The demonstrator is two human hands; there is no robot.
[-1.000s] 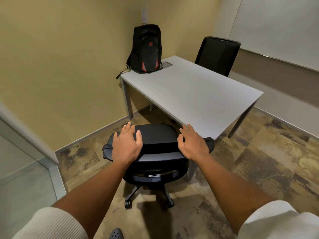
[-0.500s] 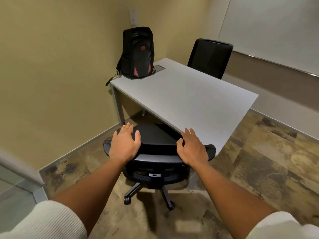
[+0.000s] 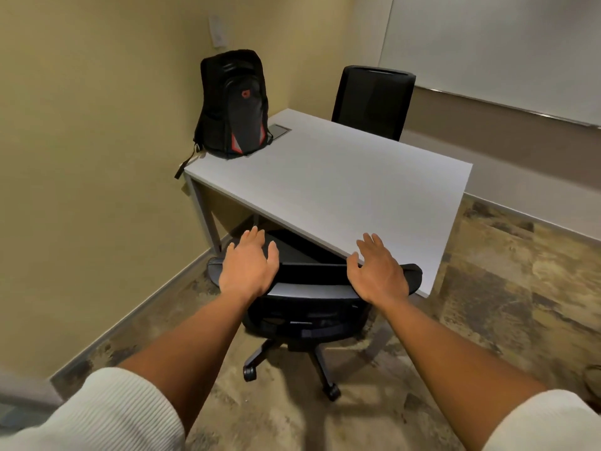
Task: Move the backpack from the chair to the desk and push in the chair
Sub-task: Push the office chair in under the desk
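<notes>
The worktop (image 3: 341, 187) is standing in the corner of the room, white and flat. The floor (image 3: 507, 307) under it is looking brown and patchy. A second chair (image 3: 370, 102) is sitting at the far side of the worktop, and a whiteboard (image 3: 507, 50) is hanging on the wall behind it.

The chair (image 3: 309, 288) is sitting at the near edge of the worktop, with its seat partly under the top. Its wheels are resting on the floor.

The backpack (image 3: 234, 105) is standing upright on the far left corner of the worktop, close to the wall. A strap is hanging over the worktop's edge.

The left hand (image 3: 248, 266) is lying flat on the top of the chair back, fingers spread, its grip released. The right hand (image 3: 379, 271) is lying flat on the other end of the chair back, fingers spread too, its grip released as well. Both sleeves are white.
</notes>
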